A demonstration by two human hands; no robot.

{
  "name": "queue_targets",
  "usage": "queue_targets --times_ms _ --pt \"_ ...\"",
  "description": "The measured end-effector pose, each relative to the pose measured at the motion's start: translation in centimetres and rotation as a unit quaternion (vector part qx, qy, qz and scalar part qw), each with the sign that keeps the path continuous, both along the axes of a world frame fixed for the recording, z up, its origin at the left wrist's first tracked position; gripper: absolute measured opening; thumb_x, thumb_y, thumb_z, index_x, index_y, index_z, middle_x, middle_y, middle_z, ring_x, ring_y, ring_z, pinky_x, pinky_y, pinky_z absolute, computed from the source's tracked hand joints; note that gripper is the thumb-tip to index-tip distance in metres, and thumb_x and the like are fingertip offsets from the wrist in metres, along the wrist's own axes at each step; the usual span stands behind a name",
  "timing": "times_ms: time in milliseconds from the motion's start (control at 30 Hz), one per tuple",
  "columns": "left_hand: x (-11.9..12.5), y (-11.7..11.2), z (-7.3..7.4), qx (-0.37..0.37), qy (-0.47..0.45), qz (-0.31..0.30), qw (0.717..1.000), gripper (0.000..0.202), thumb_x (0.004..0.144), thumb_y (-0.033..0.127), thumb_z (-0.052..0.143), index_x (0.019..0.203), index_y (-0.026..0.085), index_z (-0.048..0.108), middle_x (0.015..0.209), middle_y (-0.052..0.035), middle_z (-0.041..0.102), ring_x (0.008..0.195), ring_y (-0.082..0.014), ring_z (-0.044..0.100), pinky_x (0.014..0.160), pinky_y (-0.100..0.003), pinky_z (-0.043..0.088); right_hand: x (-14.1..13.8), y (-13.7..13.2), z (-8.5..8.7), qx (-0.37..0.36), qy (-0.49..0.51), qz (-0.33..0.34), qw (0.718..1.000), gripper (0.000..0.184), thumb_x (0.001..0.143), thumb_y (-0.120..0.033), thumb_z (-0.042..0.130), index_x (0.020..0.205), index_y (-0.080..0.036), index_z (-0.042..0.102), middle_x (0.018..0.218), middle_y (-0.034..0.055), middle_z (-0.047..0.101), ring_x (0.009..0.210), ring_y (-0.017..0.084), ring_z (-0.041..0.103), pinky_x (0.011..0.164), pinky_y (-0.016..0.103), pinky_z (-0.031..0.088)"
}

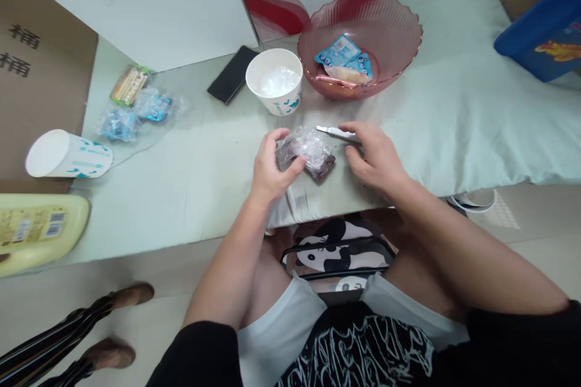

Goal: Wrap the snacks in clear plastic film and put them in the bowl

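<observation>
A dark reddish-brown block in clear plastic wrap (314, 152) lies on the cloth-covered table in front of me. My left hand (273, 170) curves round its left side, thumb on the near edge and forefinger at the far edge of the wrap. To the right of the block, my right hand (374, 155) has its fingers on the handle of a scalpel (336, 132). The blade points left, close to the far side of the wrap but seemingly apart from it. Part of the handle is hidden under my fingers.
Beyond my hands stand a paper cup (278, 99) with clear plastic inside and a pink glass bowl (390, 72) of snack packets. A phone (231, 75), wrapped snacks (130, 85) and a tipped paper cup (88, 157) lie leftward. A white-and-red carton (290, 17) stands behind.
</observation>
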State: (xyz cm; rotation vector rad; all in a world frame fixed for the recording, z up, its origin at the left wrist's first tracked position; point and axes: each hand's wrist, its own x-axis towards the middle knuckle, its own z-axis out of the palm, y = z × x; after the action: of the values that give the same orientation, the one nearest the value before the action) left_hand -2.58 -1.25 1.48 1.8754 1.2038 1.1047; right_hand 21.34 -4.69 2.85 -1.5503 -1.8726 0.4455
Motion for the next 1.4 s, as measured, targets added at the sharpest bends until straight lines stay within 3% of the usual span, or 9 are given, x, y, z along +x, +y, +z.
queue_targets --times_ms 133,300,533,733,867,1000,1167,1267,1400 --pt "0.4 -0.1 0.1 -0.073 -0.056 0.033 0.995 0.047 0.084 0.056 0.074 0.116 0.024 0.059 0.099 -0.0044 0.072 0.09 -0.0198 0.072 0.083 -0.035 0.061 -0.8 -0.4 0.0 -0.023 0.027 0.078 0.996 0.058 0.085 -0.03 0.056 0.142 -0.017 0.055 0.138 0.017 0.066 0.125 0.035 0.062 0.105 0.052 0.048" --pt "0.6 0.0 0.2 -0.178 -0.148 0.03 0.972 0.035 0.089 0.043 0.071 0.115 0.028 0.053 0.086 0.0004 0.069 0.062 -0.0145 0.067 0.054 -0.027 0.057 -0.8 -0.7 0.2 -0.027 0.027 0.078 0.996 0.06 0.082 -0.018 0.051 0.141 -0.019 0.057 0.115 0.012 0.072 0.105 0.029 0.066 0.094 0.045 0.051" --pt "-1.8 1.3 -0.4 -0.138 -0.129 0.091 0.978 0.03 0.085 0.024 0.067 0.112 0.029 0.054 0.087 0.0007 0.067 0.062 -0.0131 0.063 0.059 -0.026 0.056 2.1 -0.1 0.8 0.023 0.047 -0.027 0.998 0.017 0.075 -0.013 0.051 0.08 -0.024 0.063 0.099 0.008 0.067 0.096 0.026 0.065 0.092 0.043 0.051" --pt "-3.4 1.7 -0.5 -0.018 -0.025 0.127 0.991 0.051 0.08 0.028 0.076 0.129 0.031 0.06 0.13 -0.0083 0.06 0.113 -0.0238 0.066 0.094 -0.037 0.058 3.2 -0.3 1.3 0.087 0.106 -0.169 0.976 0.025 0.078 -0.011 0.042 0.09 -0.024 0.059 0.105 0.0112 0.07 0.11 0.027 0.067 0.099 0.046 0.051" --pt "-2.9 1.4 0.1 0.025 0.056 0.067 0.996 0.035 0.076 0.04 0.083 0.106 0.025 0.073 0.135 -0.0107 0.056 0.134 -0.032 0.055 0.114 -0.048 0.047 2.0 -0.6 1.6 0.053 0.072 -0.066 0.994 0.04 0.084 -0.021 0.05 0.124 -0.022 0.059 0.118 0.0127 0.07 0.118 0.03 0.065 0.101 0.049 0.051" --pt "-2.5 0.5 1.8 0.064 0.093 0.054 0.992 0.015 0.082 0.037 0.076 0.082 0.023 0.07 0.129 -0.0086 0.061 0.132 -0.0317 0.056 0.118 -0.054 0.043 1.2 -1.2 2.4 0.041 -0.027 -0.026 0.998 0.019 0.089 -0.028 0.055 0.101 -0.028 0.071 0.098 0.0094 0.072 0.104 0.031 0.067 0.096 0.05 0.05" --pt "-2.9 -1.7 4.6 0.149 0.063 -0.025 0.987 0.009 0.077 0.02 0.067 0.07 0.023 0.061 0.088 -0.0036 0.074 0.087 -0.0221 0.071 0.083 -0.039 0.06 1.7 -2.9 4.0 0.071 -0.058 0.013 0.996 0.013 0.086 -0.026 0.055 0.082 -0.03 0.067 0.101 0.0096 0.075 0.1 0.03 0.068 0.093 0.049 0.048" --pt "-3.0 -2.6 5.6 0.021 0.079 -0.119 0.99 0.01 0.078 0.018 0.062 0.07 0.022 0.061 0.064 0.0008 0.069 0.053 -0.0135 0.062 0.052 -0.027 0.052 2.2 -3.3 4.2 -0.014 -0.038 0.139 0.989 0.018 0.087 -0.027 0.052 0.092 -0.027 0.069 0.081 0.0048 0.075 0.074 0.023 0.067 0.077 0.041 0.048" --pt "-3.6 -2.5 5.9 -0.203 0.087 -0.271 0.937 0.008 0.086 0.028 0.064 0.087 0.022 0.07 0.077 -0.0027 0.079 0.065 -0.0172 0.074 0.057 -0.027 0.059 2.3 -3.0 4.0 -0.141 -0.046 0.236 0.96 0.032 0.096 -0.035 0.043 0.085 -0.024 0.071 0.069 0.0023 0.071 0.059 0.017 0.058 0.063 0.033 0.039"
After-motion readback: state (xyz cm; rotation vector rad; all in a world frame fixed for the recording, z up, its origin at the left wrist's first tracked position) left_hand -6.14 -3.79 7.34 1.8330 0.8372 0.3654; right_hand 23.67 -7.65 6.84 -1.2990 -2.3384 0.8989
